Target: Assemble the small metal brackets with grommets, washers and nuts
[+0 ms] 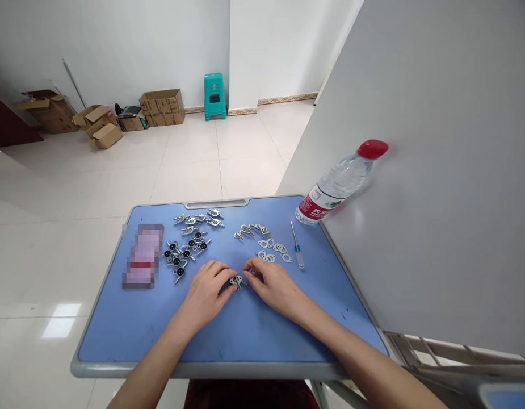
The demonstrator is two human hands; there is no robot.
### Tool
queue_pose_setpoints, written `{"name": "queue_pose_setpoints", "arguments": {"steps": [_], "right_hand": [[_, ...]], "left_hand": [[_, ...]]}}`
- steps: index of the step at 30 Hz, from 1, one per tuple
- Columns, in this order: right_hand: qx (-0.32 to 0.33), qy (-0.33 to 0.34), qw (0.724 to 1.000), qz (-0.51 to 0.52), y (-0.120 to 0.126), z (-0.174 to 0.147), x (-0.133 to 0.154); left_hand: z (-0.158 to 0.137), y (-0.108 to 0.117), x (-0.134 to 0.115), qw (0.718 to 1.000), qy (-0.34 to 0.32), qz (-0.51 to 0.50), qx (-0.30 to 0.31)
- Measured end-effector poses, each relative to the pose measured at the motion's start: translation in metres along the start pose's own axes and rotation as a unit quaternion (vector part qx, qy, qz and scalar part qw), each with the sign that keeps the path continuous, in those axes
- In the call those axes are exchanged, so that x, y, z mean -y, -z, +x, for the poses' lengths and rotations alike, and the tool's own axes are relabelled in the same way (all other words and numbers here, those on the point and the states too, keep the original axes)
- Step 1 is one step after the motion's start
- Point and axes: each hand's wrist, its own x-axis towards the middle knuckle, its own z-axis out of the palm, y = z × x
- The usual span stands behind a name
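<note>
At the front middle of the table, my left hand (209,289) pinches a small metal valve (236,280) between thumb and fingertips. The valve has a flat two-eared plate on top and a lever part sticking out toward me. My right hand (271,281) is at the valve's right side, its thumb and fingers closed together. Whatever is in that pinch is too small to make out. Beyond the right hand lie loose two-eared metal plates (286,258) and a curved row of metal levers (251,229). To the left are several valve bodies with black round discs (186,254).
More valves with plates and levers (198,219) lie at the back left. A blurred purple object (143,255) rests on the left. On the right are a screwdriver (298,255) and a water bottle (336,184), beside a grey partition (436,199). The blue table (228,341) has a raised grey edge.
</note>
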Motion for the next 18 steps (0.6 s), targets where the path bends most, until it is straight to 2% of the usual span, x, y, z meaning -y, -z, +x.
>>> {"name": "queue_pose_setpoints", "arguments": {"steps": [7, 18], "right_hand": [[0.069, -0.014, 0.994, -0.089, 0.0098, -0.0072, 0.0001], [0.081, 0.002, 0.987, -0.139, 0.0001, -0.0069, -0.0030]], "left_hand": [[0.0003, -0.0006, -0.0017, 1.000, 0.006, -0.002, 0.004], [0.0007, -0.0016, 0.0007, 1.000, 0.003, 0.002, 0.020]]}}
